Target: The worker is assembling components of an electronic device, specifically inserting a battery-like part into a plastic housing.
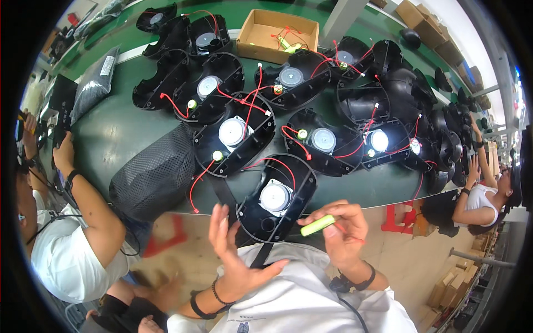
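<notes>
Green cylinder [317, 226] pinched in the right hand [345, 236], just beside the open black housing [297, 208]
The thumb and fingers cover the cylinder's upper-right end, and most of the red wire [342, 226] by them is hidden; whether the left hand [240, 272] touches the housing's lower-left edge cannot be told, its fingers spread and gripping nothing visible, while the cylinder's long axis slants gently, its bare end pointing lower left, below the housing's silver speaker [275, 197]
</notes>
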